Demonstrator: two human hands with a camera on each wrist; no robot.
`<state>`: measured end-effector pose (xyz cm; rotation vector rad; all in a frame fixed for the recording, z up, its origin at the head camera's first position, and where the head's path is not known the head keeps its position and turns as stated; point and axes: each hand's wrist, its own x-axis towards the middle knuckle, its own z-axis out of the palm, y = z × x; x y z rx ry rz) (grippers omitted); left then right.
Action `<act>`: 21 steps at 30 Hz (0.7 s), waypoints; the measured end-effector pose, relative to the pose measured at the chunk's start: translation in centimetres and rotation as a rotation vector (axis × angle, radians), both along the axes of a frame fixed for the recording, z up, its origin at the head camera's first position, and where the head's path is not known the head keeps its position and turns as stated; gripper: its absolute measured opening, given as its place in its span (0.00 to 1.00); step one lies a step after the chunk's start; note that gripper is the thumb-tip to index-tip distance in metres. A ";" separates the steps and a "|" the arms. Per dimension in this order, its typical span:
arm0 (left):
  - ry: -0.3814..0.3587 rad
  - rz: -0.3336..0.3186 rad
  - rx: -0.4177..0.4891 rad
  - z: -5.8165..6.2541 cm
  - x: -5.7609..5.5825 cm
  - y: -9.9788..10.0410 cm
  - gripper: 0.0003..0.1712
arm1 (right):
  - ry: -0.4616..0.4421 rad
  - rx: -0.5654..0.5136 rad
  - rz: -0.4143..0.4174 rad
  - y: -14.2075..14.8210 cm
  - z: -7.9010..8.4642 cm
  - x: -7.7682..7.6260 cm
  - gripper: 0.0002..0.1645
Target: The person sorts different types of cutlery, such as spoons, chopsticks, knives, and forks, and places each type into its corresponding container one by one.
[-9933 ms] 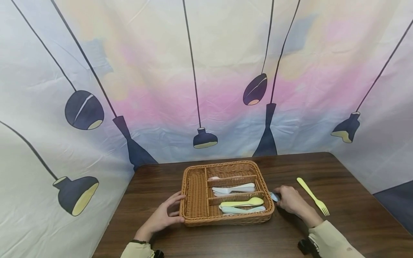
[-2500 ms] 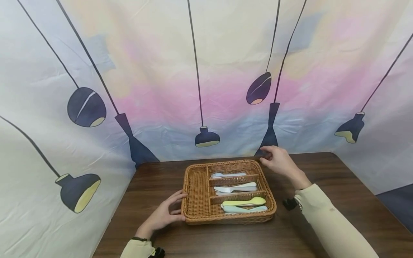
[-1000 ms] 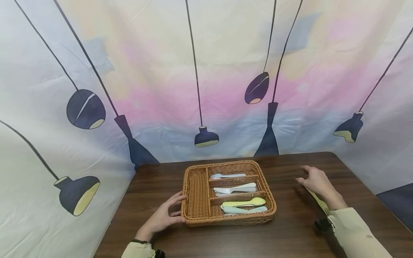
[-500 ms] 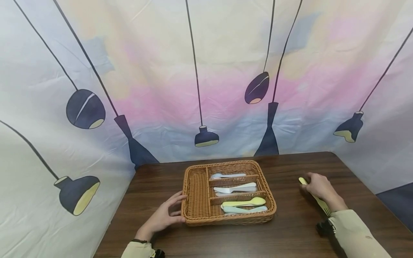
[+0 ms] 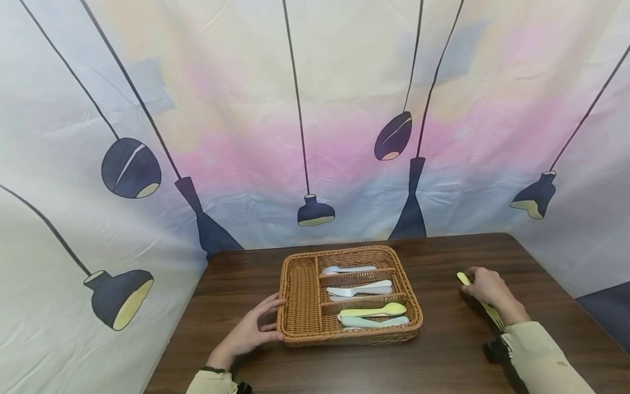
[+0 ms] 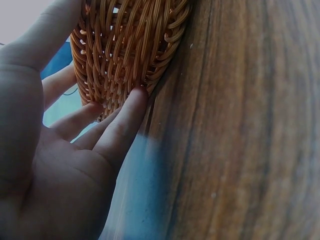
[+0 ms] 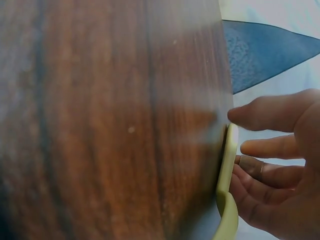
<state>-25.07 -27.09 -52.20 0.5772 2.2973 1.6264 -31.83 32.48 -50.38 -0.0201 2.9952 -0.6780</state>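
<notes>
A brown wicker cutlery basket [image 5: 301,295] sits on the table, split into compartments. My left hand [image 5: 246,334] touches its left side. In the left wrist view, the extended fingers [image 6: 122,122] meet the woven wall. My right hand [image 5: 492,290] is over a yellow fork [image 5: 494,316] lying right of the basket, tines toward me. In the right wrist view the thumb and fingers are spread around the fork handle [image 7: 228,160], with a gap at its end. The back compartment has a light-blue fork [image 5: 350,269], the middle one white cutlery [image 5: 361,289], the front one a yellow spoon [image 5: 391,309].
A pale green utensil [image 5: 364,322] lies by the yellow spoon. The long left compartment shows bare wicker. Dark wooden tabletop [image 5: 374,366] surrounds the basket, and a cloth backdrop [image 5: 246,120] printed with hanging lamps rises behind its far edge.
Earlier my right hand held the light-blue fork beside the basket; that fork now lies in the back compartment. The right hand has since moved right and down to the yellow fork. Left hand stays.
</notes>
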 end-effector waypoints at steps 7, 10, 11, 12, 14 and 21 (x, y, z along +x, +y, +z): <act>0.031 -0.016 0.004 -0.1 -0.1 0.0 0.44 | -0.047 0.000 0.005 -0.1 0.0 0.0 0.26; 0.034 -0.018 0.001 -0.2 -0.1 0.0 0.44 | -0.045 -0.004 0.002 -0.1 0.0 0.0 0.26; 0.035 -0.019 0.000 -0.2 -0.2 0.0 0.44 | -0.043 -0.005 0.001 -0.2 0.0 0.0 0.26; 0.035 -0.018 0.000 -0.2 -0.2 0.0 0.44 | -0.043 -0.005 0.000 -0.2 0.0 0.0 0.26; 0.037 -0.018 -0.002 -0.3 -0.2 0.0 0.44 | -0.043 -0.002 -0.006 -0.2 0.1 0.0 0.26; 0.028 -0.013 0.000 -0.2 -0.1 0.0 0.44 | -0.059 -0.029 -0.013 -0.4 0.2 -0.1 0.26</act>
